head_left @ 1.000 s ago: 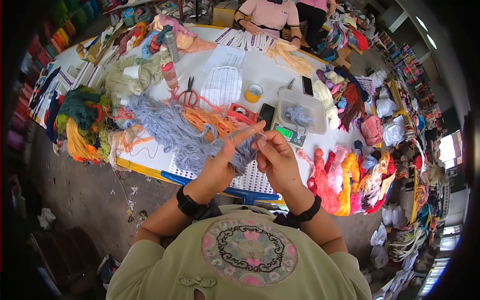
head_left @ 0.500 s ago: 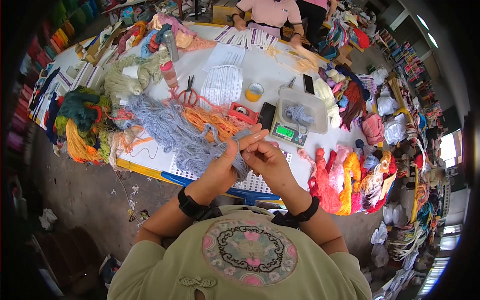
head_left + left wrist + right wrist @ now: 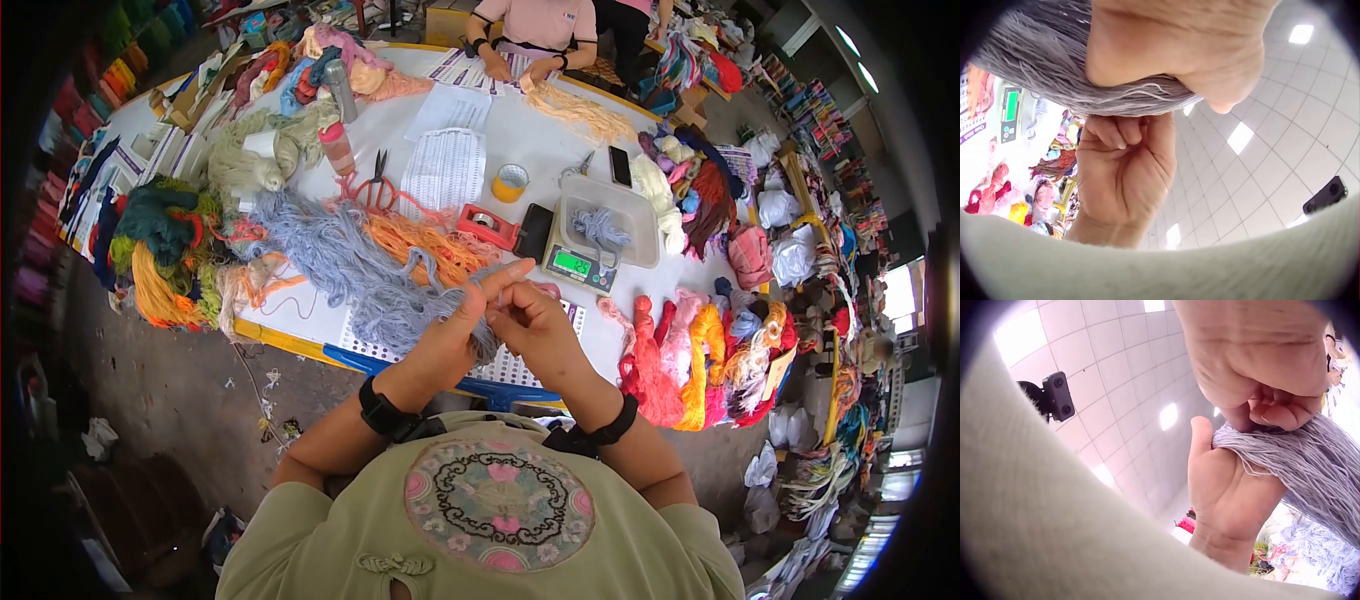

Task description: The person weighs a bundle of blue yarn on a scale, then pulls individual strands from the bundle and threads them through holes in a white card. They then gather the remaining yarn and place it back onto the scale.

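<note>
Above the tabletop's [image 3: 652, 284] near edge, your left hand [image 3: 438, 348] holds a blue-grey yarn bundle [image 3: 1300, 453], its long strands running across the palm, thumb raised; your right hand [image 3: 545, 335], facing it from the tabletop's right-end side, pinches strands close beside that thumb.

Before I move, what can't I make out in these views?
- Left hand, right wrist view: fingers beyond the thumb mostly hidden by the held yarn.
- Held yarn's far end, right wrist view: cut off by the right edge.
- Printed sheet, head view: text too small to read.
- Person across the table, head view: head cut off by the top edge.
</note>
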`<state>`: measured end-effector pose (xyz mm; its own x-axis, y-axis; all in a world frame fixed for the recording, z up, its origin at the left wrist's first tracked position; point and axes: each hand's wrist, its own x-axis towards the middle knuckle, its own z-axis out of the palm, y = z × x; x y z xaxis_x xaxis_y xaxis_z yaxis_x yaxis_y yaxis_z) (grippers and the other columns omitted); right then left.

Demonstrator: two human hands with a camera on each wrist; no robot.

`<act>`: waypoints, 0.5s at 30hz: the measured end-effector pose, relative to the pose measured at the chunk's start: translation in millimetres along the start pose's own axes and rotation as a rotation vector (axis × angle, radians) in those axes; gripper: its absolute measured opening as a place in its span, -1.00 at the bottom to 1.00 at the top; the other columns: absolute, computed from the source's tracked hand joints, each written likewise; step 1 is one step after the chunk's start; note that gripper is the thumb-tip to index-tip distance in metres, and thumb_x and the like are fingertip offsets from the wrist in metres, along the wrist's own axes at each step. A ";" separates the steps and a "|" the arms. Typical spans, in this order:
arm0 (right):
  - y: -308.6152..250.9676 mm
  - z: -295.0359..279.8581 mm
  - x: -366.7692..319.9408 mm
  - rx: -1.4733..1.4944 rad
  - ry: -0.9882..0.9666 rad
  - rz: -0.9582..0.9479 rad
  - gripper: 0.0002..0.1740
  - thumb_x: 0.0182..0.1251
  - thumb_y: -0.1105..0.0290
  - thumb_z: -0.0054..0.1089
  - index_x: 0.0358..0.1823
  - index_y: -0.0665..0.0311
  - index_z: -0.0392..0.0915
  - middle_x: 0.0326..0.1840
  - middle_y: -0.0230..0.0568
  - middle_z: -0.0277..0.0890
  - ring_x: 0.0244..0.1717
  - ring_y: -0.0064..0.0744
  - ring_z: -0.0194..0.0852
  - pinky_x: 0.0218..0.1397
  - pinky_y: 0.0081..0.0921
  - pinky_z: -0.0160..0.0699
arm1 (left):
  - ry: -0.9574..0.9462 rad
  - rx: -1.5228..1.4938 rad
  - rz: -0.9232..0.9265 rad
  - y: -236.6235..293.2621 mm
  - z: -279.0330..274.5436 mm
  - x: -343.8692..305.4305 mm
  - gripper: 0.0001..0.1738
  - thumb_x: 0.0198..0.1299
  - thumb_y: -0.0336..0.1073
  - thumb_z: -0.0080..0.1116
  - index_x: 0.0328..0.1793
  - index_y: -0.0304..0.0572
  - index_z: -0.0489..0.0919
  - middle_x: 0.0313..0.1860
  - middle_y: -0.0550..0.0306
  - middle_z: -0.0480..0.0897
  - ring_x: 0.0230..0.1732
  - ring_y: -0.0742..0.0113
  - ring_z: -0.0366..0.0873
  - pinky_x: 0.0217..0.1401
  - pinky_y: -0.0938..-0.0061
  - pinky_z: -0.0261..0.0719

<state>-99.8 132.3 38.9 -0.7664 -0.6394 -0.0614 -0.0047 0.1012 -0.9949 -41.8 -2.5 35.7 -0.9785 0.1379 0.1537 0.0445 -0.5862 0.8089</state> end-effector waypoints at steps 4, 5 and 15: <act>-12.8 -4.6 -0.2 0.327 -0.022 0.118 -0.93 0.42 0.40 0.12 -0.23 0.20 0.44 -0.46 -0.52 0.30 -0.55 -0.73 0.20 -0.48 -0.69 0.21 | 0.024 -0.140 -0.053 1.3 -3.5 2.8 -0.17 0.42 0.31 -0.46 0.53 -0.18 0.18 0.23 0.07 0.42 0.00 0.38 0.44 0.07 0.46 0.46; -11.7 -6.9 0.9 0.392 -0.033 0.125 -0.93 0.44 0.38 0.09 -0.21 0.19 0.43 -0.45 -0.50 0.31 -0.55 -0.71 0.21 -0.48 -0.69 0.21 | 0.018 -0.179 -0.049 1.7 -4.4 3.8 -0.19 0.43 0.30 -0.44 0.52 -0.19 0.20 0.18 0.08 0.45 -0.10 0.40 0.45 -0.03 0.49 0.49; -1.0 -7.5 4.8 0.014 -0.055 0.015 -0.84 0.41 0.36 0.15 -0.35 0.19 0.41 -0.50 -0.54 0.31 -0.59 -0.75 0.14 -0.53 -0.71 0.08 | 0.086 -0.030 -0.043 -2.8 -4.7 9.7 -0.27 0.48 0.20 -0.41 0.51 -0.21 0.19 0.33 0.01 0.37 0.30 0.27 0.36 0.34 0.40 0.34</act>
<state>-108.3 134.9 40.3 -0.7297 -0.6790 -0.0805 0.0159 0.1009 -0.9948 -52.4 -3.3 32.2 -0.9931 0.0952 0.0686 -0.0030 -0.6048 0.7963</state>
